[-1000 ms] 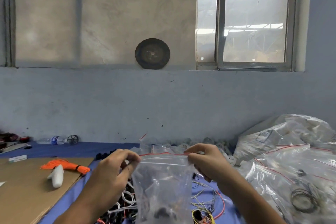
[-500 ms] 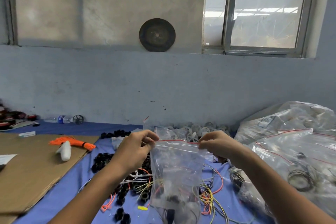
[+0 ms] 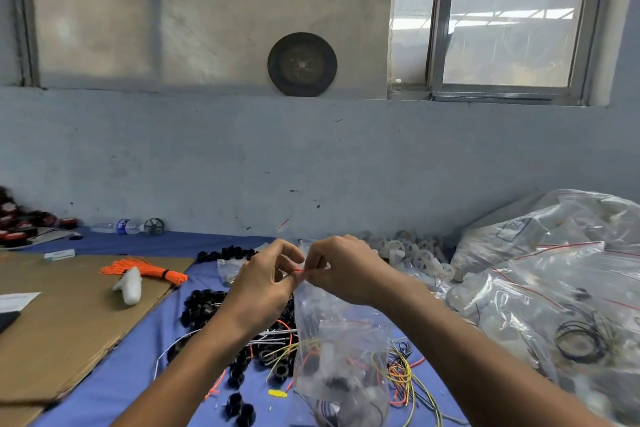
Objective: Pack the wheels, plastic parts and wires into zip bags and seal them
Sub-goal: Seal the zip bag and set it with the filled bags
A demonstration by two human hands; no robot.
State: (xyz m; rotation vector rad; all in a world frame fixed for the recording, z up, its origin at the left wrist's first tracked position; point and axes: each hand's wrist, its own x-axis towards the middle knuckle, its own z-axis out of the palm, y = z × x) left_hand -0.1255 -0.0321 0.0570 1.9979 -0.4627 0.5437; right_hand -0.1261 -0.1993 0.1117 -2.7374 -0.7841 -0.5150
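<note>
Clear plastic makes the zip bag [image 3: 341, 340], and it hangs just below both hands. The left hand [image 3: 263, 284] pinches the top of the bag with thumb and finger, right at the red line. The right hand [image 3: 346, 270] pinches the same top edge, and the two hands almost touch. Inside the bag are thin wires and small black bits. Under the left hand lie black wheels [image 3: 204, 305] on a blue cloth [image 3: 138, 374]. Under the right arm lie loose wires [image 3: 405, 374]. Behind the right hand sits a heap of white plastic parts [image 3: 412, 250]. Off to the right of it are big clear bags [image 3: 554, 288]. Left of the left hand is brown cardboard [image 3: 69, 315].
</note>
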